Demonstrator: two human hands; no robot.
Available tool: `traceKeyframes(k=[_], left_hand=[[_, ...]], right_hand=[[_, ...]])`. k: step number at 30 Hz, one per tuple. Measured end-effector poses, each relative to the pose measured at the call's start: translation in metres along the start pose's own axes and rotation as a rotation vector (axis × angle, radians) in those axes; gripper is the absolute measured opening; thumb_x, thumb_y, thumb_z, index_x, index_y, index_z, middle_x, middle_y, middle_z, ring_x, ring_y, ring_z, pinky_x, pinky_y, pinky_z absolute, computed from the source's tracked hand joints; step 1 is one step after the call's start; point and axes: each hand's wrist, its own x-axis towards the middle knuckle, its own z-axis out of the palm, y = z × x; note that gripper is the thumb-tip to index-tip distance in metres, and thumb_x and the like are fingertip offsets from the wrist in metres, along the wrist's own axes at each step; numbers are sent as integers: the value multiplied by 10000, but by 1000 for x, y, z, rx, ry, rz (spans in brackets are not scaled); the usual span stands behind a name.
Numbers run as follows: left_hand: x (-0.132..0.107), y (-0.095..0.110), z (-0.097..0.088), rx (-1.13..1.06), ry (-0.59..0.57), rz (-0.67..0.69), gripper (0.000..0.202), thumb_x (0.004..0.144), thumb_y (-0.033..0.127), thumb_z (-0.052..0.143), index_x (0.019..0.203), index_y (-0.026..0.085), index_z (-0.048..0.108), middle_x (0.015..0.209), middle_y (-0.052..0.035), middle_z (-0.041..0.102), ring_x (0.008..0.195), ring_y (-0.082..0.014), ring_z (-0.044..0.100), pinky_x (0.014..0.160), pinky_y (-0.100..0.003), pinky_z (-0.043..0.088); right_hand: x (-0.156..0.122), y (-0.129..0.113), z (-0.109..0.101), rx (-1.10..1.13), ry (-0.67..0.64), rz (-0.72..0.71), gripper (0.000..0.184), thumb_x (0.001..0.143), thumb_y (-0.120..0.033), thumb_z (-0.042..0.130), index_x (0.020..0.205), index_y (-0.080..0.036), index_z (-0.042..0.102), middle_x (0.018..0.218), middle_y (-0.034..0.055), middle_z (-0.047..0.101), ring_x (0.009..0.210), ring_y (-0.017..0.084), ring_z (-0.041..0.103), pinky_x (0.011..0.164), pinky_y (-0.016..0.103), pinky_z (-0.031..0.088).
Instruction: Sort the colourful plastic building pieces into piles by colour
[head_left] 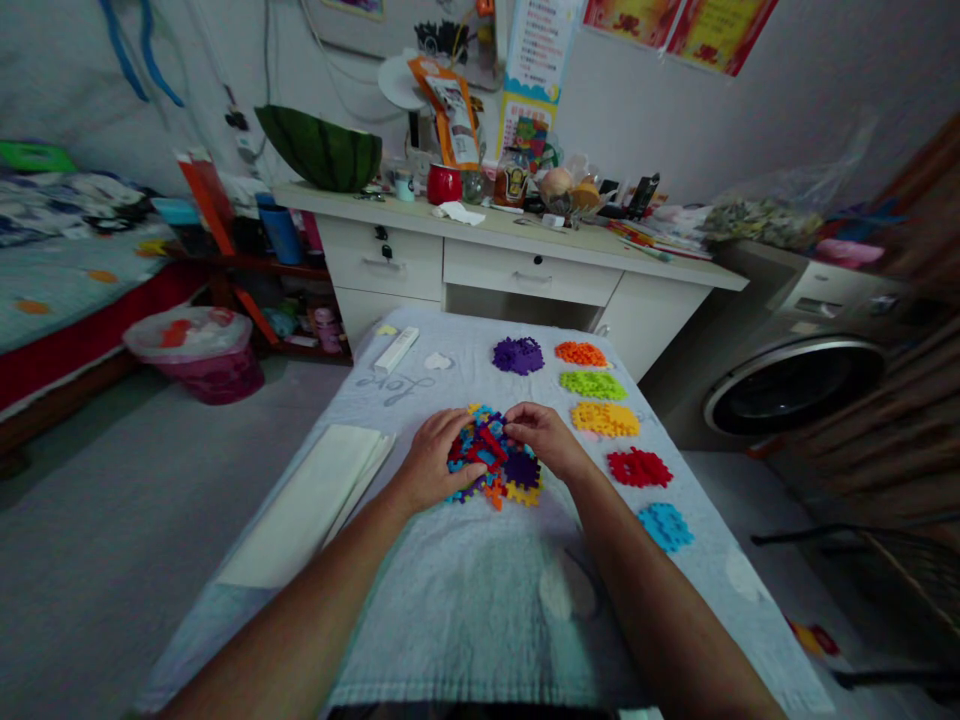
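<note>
A mixed pile of small interlocking toy pieces [491,455] in purple, blue, red, orange and yellow lies mid-table. My left hand [435,460] rests against the pile's left side, its thumb and fingers apart around the edge. At the upper right of the pile, my right hand [546,435] has thumb and fingertips pinched together on a piece, whose colour is mostly hidden. Beyond are sorted heaps: purple pieces [517,355], orange pieces [580,354], green pieces [592,384], yellow pieces [605,419], red pieces [639,467] and light blue pieces [665,527].
A folded pale cloth [307,510] lies on the left of the cloth-covered table [480,610]. Near the far left corner is a white box [396,350]. Behind stands a white desk [517,270] with clutter and a watermelon piece [322,150]. A washing machine [780,340] stands right.
</note>
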Motion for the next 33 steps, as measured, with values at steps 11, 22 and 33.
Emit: traceKeyframes(k=[11, 22, 33], left_hand=[[5, -1, 6, -112, 53, -18, 241, 868, 265, 520, 1066, 208, 645, 1259, -76, 612, 1242, -245, 478, 1096, -477, 343], [5, 3, 6, -276, 136, -182, 315, 820, 235, 551, 1132, 223, 591, 1189, -71, 615, 1196, -234, 522, 1073, -453, 390], [1, 17, -10, -215, 97, -16, 379, 777, 191, 544, 1145, 231, 627, 1259, -64, 559, 1252, -250, 467, 1111, -451, 354]], right_hand=[[-3, 2, 11, 208, -27, 6, 340, 672, -395, 790, 868, -190, 604, 615, -60, 580, 461, 59, 456, 458, 197, 344], [-4, 2, 25, 136, -56, 57, 378, 654, -435, 787, 769, -204, 512, 561, -73, 572, 464, 74, 509, 461, 191, 379], [2, 8, 26, 121, -49, 9, 304, 702, -363, 736, 850, -196, 529, 614, -73, 572, 487, 70, 531, 465, 182, 396]])
